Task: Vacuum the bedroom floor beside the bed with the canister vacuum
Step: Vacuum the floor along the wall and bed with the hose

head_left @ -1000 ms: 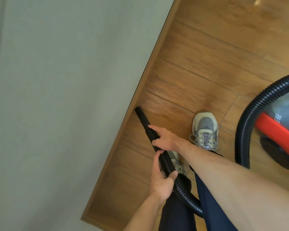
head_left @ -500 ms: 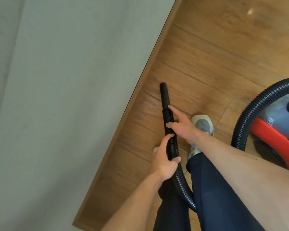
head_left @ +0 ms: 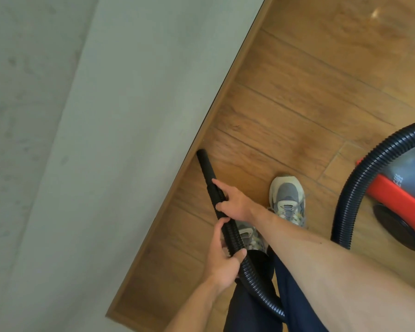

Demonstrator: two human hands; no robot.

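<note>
Nozzle (head_left: 205,168) is pointing up and left across the frame away from both hands, its long axis running nearly along the wooden edge (head_left: 153,236) of the grey surface, tip just beside that edge over the floor (head_left: 309,80). Right hand (head_left: 235,203) is gripping the nozzle's base nearest the tip, forefinger lying along it, while left hand (head_left: 222,262) is clasping the ribbed hose (head_left: 259,286) just behind. Canister vacuum (head_left: 393,195) is sitting at the right edge.

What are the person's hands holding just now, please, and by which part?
Both hold the black vacuum hose: the right hand grips where the smooth nozzle meets the ribs, and the left hand grips the ribbed part just behind.
</note>
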